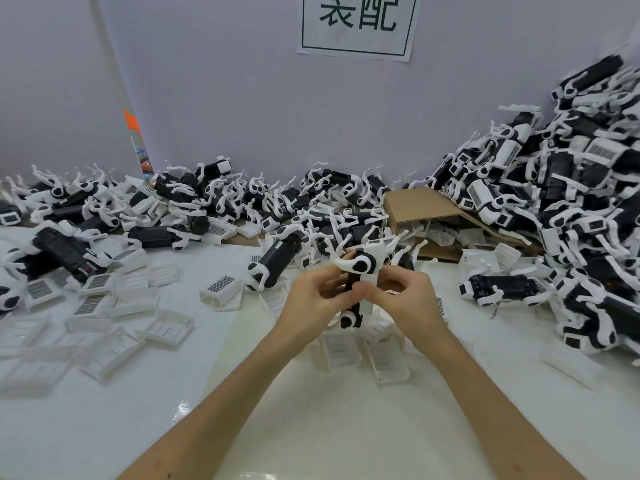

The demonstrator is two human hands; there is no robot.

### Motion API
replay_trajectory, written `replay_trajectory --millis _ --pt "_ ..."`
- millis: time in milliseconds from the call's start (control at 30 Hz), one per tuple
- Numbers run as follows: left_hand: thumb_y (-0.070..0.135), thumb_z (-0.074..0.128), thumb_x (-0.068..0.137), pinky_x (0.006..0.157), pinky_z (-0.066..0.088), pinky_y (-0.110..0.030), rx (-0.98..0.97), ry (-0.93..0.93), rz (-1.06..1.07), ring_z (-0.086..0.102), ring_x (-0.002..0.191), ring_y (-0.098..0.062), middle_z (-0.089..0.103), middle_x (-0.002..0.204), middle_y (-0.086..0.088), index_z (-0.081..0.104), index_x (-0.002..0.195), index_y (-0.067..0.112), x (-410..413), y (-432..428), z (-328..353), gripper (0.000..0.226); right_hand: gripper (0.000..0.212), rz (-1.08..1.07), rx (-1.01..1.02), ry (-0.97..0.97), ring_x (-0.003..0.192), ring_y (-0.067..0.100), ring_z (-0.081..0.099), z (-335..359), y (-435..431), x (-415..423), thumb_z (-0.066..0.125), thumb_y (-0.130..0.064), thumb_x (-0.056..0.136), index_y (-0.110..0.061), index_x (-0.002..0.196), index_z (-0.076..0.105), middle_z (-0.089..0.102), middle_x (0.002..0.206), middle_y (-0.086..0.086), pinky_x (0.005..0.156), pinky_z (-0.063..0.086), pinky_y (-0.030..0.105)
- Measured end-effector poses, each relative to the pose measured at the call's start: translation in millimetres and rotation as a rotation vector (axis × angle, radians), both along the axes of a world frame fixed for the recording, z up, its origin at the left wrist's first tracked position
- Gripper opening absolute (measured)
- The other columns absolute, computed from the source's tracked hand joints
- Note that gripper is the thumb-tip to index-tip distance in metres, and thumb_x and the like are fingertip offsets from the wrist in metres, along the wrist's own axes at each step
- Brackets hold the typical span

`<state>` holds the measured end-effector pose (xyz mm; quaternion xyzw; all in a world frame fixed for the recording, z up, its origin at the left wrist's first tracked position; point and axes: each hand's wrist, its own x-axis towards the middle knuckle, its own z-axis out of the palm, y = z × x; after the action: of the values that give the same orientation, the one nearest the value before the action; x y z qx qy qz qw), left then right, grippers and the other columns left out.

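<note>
Both hands hold one black-and-white toy robot body [362, 271] upright above the white table [329, 427]. My left hand [315, 299] grips its left side, fingers curled round the black body. My right hand [405, 299] pinches the white cover on its right side, thumb pressed on the front. White legs stick out at the top and a round black-and-white joint shows at the bottom.
A tall heap of the same toy bodies [571, 202] fills the right side. More lie along the back wall [225, 199]. Loose white plastic covers [114, 327] are scattered at left and under my hands. A flattened cardboard box [426, 209] lies at the back.
</note>
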<state>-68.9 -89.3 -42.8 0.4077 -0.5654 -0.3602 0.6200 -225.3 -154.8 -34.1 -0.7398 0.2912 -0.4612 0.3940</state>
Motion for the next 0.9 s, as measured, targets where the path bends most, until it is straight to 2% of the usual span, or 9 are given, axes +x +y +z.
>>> replay_trajectory --millis 100,233,333,433,533,633,700,800,900 --pt "-0.002 0.067 0.091 0.089 0.054 -0.023 0.015 0.025 -0.064 0.069 0.113 -0.014 0.074 0.117 0.008 0.07 0.117 0.016 0.6 -0.5 -2.0 0.032 0.028 0.029 -0.028 0.054 0.078 0.014 0.071 3.1 -1.5 -5.4 0.077 -0.043 0.069 -0.02 0.085 0.078 0.076 0.081 0.0 0.074 0.055 0.022" --pt "-0.012 0.061 0.091 0.089 0.054 -0.023 0.036 -0.021 -0.12 0.066 0.115 -0.006 0.07 0.116 0.027 0.065 0.125 0.014 5.6 -2.3 -2.1 0.043 0.014 0.15 0.022 0.112 0.081 0.01 0.072 10.3 -4.2 -18.5 0.081 -0.033 0.077 -0.029 0.089 0.076 0.077 0.082 -0.006 0.074 0.052 0.017" --pt "-0.012 0.062 0.091 0.087 0.055 -0.024 0.052 -0.005 -0.112 0.067 0.115 -0.008 0.072 0.119 0.015 0.065 0.125 0.012 5.4 -2.1 -2.4 0.042 0.01 0.163 0.024 0.127 0.082 0.01 0.071 11.3 -4.5 -19.3 0.08 -0.032 0.08 -0.031 0.09 0.077 0.076 0.082 -0.007 0.074 0.053 0.019" --pt "-0.003 0.069 0.09 0.086 0.057 -0.027 0.026 0.03 -0.036 0.071 0.109 -0.015 0.076 0.113 -0.003 0.072 0.111 0.014 0.7 -2.4 -2.2 0.027 0.009 0.079 0.001 0.067 0.077 0.007 0.071 11.0 -1.4 -12.5 0.081 -0.041 0.071 -0.038 0.08 0.077 0.076 0.08 -0.009 0.069 0.053 0.018" --pt "0.003 0.073 0.088 0.088 0.057 -0.028 -0.021 -0.013 0.048 0.072 0.104 -0.016 0.077 0.109 -0.001 0.074 0.107 0.02 -0.7 -4.2 -2.2 0.025 0.021 -0.029 -0.046 0.077 0.072 0.004 0.07 9.1 -2.3 -10.3 0.081 -0.045 0.066 -0.034 0.083 0.076 0.075 0.077 -0.012 0.067 0.052 0.015" --pt "-0.001 0.073 0.088 0.093 0.057 -0.035 -0.02 -0.02 0.061 0.072 0.105 -0.018 0.076 0.11 -0.002 0.074 0.111 0.013 -0.8 -4.8 -4.3 0.027 0.02 -0.015 -0.034 0.114 0.077 0.007 0.071 6.8 -3.2 -11.4 0.084 -0.034 0.072 -0.026 0.089 0.078 0.077 0.08 -0.009 0.071 0.053 0.016" --pt "-0.002 0.072 0.088 0.097 0.056 -0.038 -0.022 -0.047 0.088 0.071 0.107 -0.016 0.075 0.112 0.008 0.074 0.114 0.011 -1.6 -5.0 -5.4 0.029 0.012 -0.013 -0.048 0.119 0.078 0.009 0.071 6.9 -2.5 -10.2 0.084 -0.024 0.078 -0.027 0.088 0.077 0.076 0.081 -0.008 0.071 0.053 0.016" --pt "-0.006 0.069 0.088 0.1 0.054 -0.036 0.004 -0.085 0.059 0.068 0.11 -0.008 0.071 0.109 0.027 0.073 0.114 0.016 -1.0 -4.3 -3.9 0.035 0.015 0.009 -0.067 0.171 0.077 0.009 0.07 8.3 -4.1 -12.8 0.082 -0.019 0.081 -0.031 0.085 0.074 0.075 0.08 -0.009 0.069 0.052 0.017" --pt "-0.01 0.066 0.089 0.103 0.053 -0.042 0.067 -0.096 -0.009 0.068 0.113 -0.012 0.071 0.11 0.024 0.073 0.113 0.02 -0.1 -1.9 -3.9 0.04 0.013 0.114 0.005 0.226 0.084 0.016 0.071 12.8 -8.5 -22.4 0.079 -0.015 0.084 -0.026 0.091 0.075 0.076 0.083 -0.006 0.076 0.054 0.023"
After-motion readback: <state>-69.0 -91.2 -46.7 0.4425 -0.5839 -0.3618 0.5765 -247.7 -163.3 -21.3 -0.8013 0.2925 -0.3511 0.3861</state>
